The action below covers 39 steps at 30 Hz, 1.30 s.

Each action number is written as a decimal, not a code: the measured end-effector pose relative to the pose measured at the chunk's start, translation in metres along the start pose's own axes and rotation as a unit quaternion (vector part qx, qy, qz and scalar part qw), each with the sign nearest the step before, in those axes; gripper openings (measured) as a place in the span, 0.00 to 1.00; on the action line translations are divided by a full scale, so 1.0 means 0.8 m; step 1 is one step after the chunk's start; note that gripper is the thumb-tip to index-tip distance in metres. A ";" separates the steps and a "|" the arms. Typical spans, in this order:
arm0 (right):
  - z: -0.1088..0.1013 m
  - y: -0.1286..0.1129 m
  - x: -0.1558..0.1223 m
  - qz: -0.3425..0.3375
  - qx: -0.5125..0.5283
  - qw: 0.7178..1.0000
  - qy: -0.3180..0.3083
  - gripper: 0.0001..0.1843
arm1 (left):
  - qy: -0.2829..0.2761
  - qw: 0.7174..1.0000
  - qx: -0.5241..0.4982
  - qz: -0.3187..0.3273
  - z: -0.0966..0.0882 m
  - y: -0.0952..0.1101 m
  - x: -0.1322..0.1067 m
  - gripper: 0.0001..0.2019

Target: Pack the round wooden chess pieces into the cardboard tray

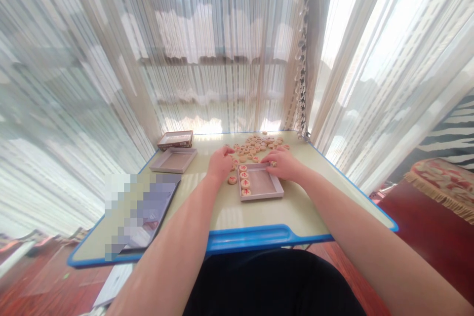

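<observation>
My left hand (220,163) is curled at the tray's (263,183) nine o'clock, grip unclear; my right hand (284,164) pinches a chess piece (273,163) at one o'clock.

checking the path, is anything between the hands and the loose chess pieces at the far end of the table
Nothing visible does. The left hand and right hand lie at the near edge of the loose pieces, one at each far corner of the tray. The two boxes sit off to the left.
</observation>
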State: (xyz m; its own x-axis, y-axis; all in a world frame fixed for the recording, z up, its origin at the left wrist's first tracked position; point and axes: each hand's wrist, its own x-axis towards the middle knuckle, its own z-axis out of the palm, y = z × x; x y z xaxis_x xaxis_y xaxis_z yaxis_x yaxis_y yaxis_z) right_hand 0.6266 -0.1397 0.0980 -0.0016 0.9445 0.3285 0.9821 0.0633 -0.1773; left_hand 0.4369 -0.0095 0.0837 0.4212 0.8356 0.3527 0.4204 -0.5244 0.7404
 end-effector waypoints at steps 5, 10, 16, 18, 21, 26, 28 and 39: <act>-0.002 -0.001 0.001 0.025 0.024 0.999 -0.006 0.17 | -0.031 0.998 0.052 -0.006 -0.002 0.004 -0.001 0.13; -0.002 -0.003 0.003 0.021 0.030 0.999 -0.016 0.18 | -0.078 0.978 0.192 -0.014 -0.019 0.028 -0.007 0.11; 0.001 -0.001 0.004 0.018 0.035 0.999 -0.015 0.17 | -0.286 0.895 0.332 -0.080 -0.047 0.059 -0.018 0.10; 0.000 -0.001 0.004 0.015 0.043 0.999 -0.014 0.17 | -0.305 0.893 0.326 -0.062 -0.053 0.061 -0.023 0.13; -0.001 -0.001 0.003 0.008 0.051 0.999 -0.017 0.16 | -0.285 0.906 0.313 -0.027 -0.057 0.058 -0.029 0.15; -0.001 -0.001 0.003 0.004 0.052 0.999 -0.015 0.17 | -0.246 0.931 0.267 0.033 -0.055 0.048 -0.029 0.11; 0.000 -0.001 0.003 0.005 0.052 0.999 -0.012 0.17 | -0.239 0.939 0.244 0.036 -0.053 0.045 -0.028 0.09; 0.002 -0.003 0.004 0.016 0.086 0.996 0.003 0.16 | -0.130 0.968 0.199 0.080 -0.043 0.050 -0.025 0.06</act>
State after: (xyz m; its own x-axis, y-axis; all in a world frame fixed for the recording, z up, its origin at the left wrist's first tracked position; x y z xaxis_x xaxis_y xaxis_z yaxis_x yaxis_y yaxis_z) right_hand 0.6243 -0.1365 0.0980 0.0313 0.9448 0.3262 0.9350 0.0876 -0.3436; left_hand 0.4178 -0.0419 0.1261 0.6728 0.6960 0.2507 0.5874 -0.7086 0.3908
